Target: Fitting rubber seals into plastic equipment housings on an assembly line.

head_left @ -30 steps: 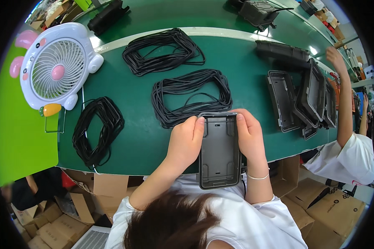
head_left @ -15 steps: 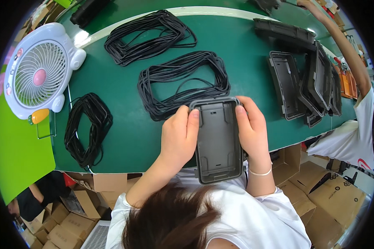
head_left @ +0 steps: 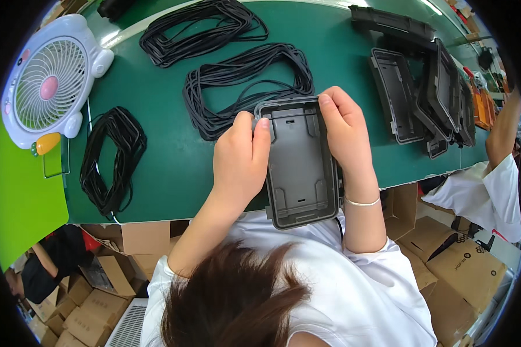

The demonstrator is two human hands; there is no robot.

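Both my hands hold a dark grey plastic case half (head_left: 300, 159), its hollow inside facing up, at the table's near edge. My left hand (head_left: 241, 153) grips its far left corner, thumb along the rim. At the far right corner my right hand (head_left: 346, 124) is closed on the rim, with the thumb on top. The fingers beneath the case are hidden. Just beyond it lies a rectangular coil of black cable (head_left: 246, 87). Another coil of black cable (head_left: 200, 29) rests farther back, and a smaller black cable bundle (head_left: 113, 159) lies to the left.
A white fan (head_left: 49, 87) stands at the left on a bright green mat (head_left: 23, 202). Several similar grey cases (head_left: 399, 95) are piled at the right of the green table (head_left: 173, 173). Cardboard boxes (head_left: 451, 260) stand below. A co-worker's arm (head_left: 503, 124) shows far right.
The table and its things sit higher in the picture. My hands and the case have shifted up with them, still gripped. The co-worker's arm at the right has come down.
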